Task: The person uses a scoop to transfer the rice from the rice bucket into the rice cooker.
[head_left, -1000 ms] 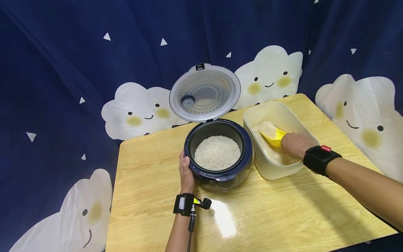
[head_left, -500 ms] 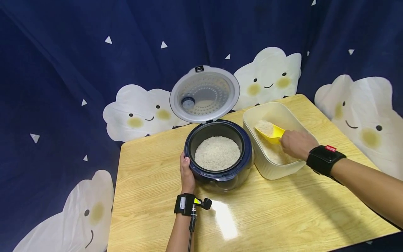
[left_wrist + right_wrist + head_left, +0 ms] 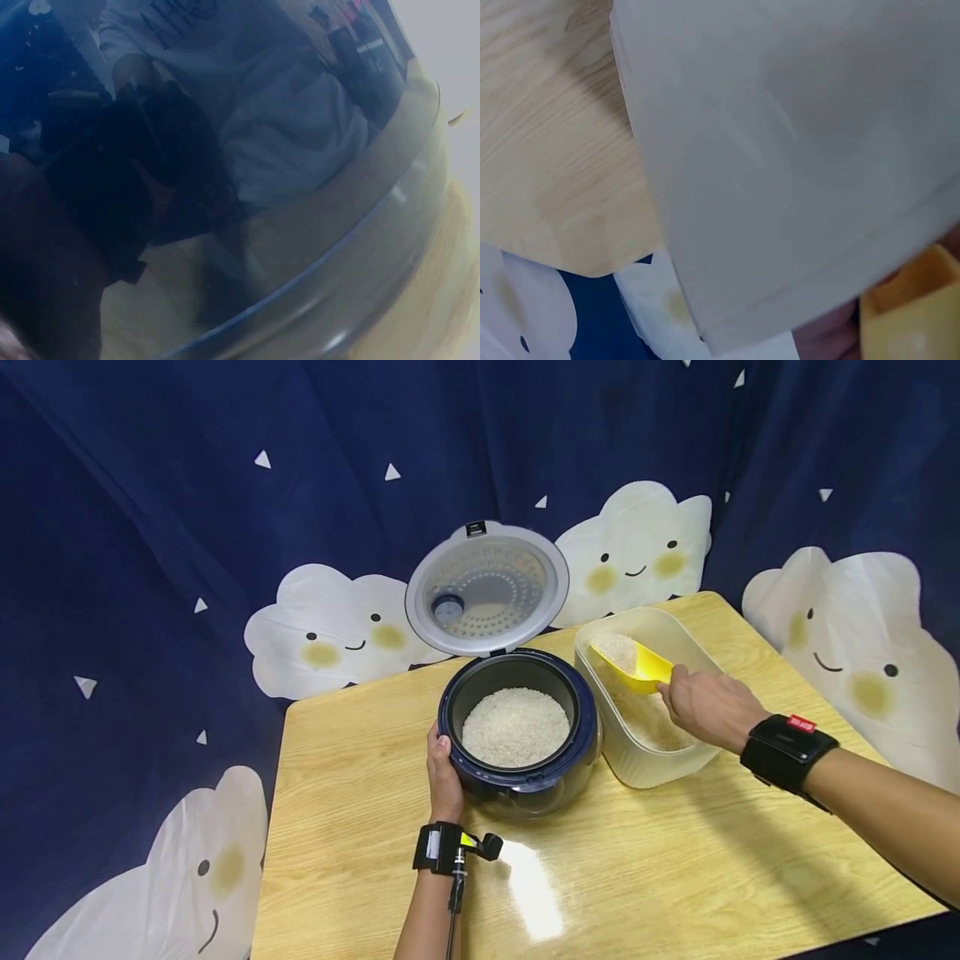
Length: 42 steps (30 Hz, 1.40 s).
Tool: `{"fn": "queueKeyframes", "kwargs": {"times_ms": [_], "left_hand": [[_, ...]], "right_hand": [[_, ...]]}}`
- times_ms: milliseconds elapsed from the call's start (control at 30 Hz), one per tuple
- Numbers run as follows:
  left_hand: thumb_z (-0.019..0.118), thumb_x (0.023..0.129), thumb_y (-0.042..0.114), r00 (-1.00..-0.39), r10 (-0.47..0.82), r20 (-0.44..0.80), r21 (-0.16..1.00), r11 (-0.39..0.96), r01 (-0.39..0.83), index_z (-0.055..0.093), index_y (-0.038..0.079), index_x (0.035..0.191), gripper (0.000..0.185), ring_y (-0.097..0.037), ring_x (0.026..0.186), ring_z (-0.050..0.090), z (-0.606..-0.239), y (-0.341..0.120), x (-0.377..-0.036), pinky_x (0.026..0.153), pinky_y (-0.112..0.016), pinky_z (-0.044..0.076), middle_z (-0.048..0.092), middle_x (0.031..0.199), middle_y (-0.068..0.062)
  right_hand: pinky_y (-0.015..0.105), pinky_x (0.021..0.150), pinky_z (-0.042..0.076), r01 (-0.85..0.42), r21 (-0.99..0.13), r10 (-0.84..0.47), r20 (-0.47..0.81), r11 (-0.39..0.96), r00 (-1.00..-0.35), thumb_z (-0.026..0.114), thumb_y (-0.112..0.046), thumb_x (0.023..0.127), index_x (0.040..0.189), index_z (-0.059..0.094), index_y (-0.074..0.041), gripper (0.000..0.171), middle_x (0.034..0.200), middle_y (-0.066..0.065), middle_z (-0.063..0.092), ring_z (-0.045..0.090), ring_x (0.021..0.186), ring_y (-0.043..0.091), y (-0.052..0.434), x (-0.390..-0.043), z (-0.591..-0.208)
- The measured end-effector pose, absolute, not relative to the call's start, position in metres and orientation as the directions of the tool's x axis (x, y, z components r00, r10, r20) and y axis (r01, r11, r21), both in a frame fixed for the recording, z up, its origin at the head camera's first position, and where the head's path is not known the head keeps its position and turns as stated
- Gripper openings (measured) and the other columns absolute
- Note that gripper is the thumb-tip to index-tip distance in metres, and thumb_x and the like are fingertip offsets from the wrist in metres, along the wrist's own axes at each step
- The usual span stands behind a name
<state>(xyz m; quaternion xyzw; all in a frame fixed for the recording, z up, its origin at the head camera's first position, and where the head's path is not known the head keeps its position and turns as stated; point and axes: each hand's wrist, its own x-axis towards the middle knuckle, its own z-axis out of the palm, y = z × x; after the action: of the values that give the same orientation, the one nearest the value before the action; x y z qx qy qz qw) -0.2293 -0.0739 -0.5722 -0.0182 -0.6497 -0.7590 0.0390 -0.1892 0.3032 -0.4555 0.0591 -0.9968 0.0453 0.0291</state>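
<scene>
My right hand (image 3: pixel 708 706) grips the handle of a yellow scoop (image 3: pixel 651 673) above the right-hand container. White rice (image 3: pixel 617 652) is heaped in the scoop. The translucent container (image 3: pixel 637 768) below also has rice in it. In the right wrist view, its wall (image 3: pixel 795 165) fills most of the picture, with the scoop's hollow handle (image 3: pixel 915 322) at lower right. My left hand (image 3: pixel 444 781) rests against the left side of a dark blue rice cooker (image 3: pixel 480 772), thumb near the rim; its other fingers are mostly hidden. Rice (image 3: pixel 516 727) lies in the cooker's pot.
The cooker's grey lid (image 3: pixel 487 589) stands raised at the back. Container and cooker stand side by side on a wooden table (image 3: pixel 352 827). Behind the table hangs a navy curtain (image 3: pixel 337 510) with cloud faces.
My right hand has lifted the loaded scoop and shifted it slightly left, toward the container's cooker-side edge. The left hand stays at the cooker.
</scene>
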Motion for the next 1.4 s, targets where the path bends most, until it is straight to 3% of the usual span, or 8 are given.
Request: {"fn": "queueKeyframes", "kwargs": {"times_ms": [300,500,1400], "left_hand": [[0.035,0.098,0.037,-0.996,-0.046,0.076,0.985,-0.155,0.082,0.044,0.02,0.154,0.059,-0.024,0.143,0.043,-0.572,-0.073,-0.227,0.122,-0.038,0.025,0.048,0.157,-0.009],[0.034,0.099,0.038,-0.995,-0.054,0.087,0.983,-0.158,0.095,0.044,0.019,0.154,0.058,-0.023,0.14,0.045,-0.571,-0.074,-0.228,0.12,-0.034,0.028,0.049,0.156,-0.011],[0.034,0.098,0.04,-0.997,-0.051,0.06,0.986,-0.154,0.067,0.044,0.022,0.154,0.059,-0.023,0.143,0.043,-0.57,-0.074,-0.228,0.123,-0.042,0.024,0.049,0.157,-0.007]], "right_hand": [[0.042,0.044,0.04,-0.074,-0.113,-0.072,0.024,0.991,-0.997,0.04,-0.028,0.107,0.082,0.045,-0.002,0.036,0.061,0.003,0.04,0.047,0.05,0.025,0.312,-0.185,-0.452],[0.041,0.043,0.04,-0.1,-0.104,-0.091,0.088,0.989,-0.992,0.041,-0.027,0.107,0.081,0.046,-0.002,0.035,0.061,0.001,0.039,0.047,0.048,0.024,0.317,-0.181,-0.446],[0.03,0.041,0.027,-0.147,-0.046,-0.127,0.297,0.988,-0.946,0.052,-0.026,0.104,0.082,0.044,-0.006,0.031,0.059,0.0,0.037,0.036,0.046,0.017,0.319,-0.152,-0.425]]}}
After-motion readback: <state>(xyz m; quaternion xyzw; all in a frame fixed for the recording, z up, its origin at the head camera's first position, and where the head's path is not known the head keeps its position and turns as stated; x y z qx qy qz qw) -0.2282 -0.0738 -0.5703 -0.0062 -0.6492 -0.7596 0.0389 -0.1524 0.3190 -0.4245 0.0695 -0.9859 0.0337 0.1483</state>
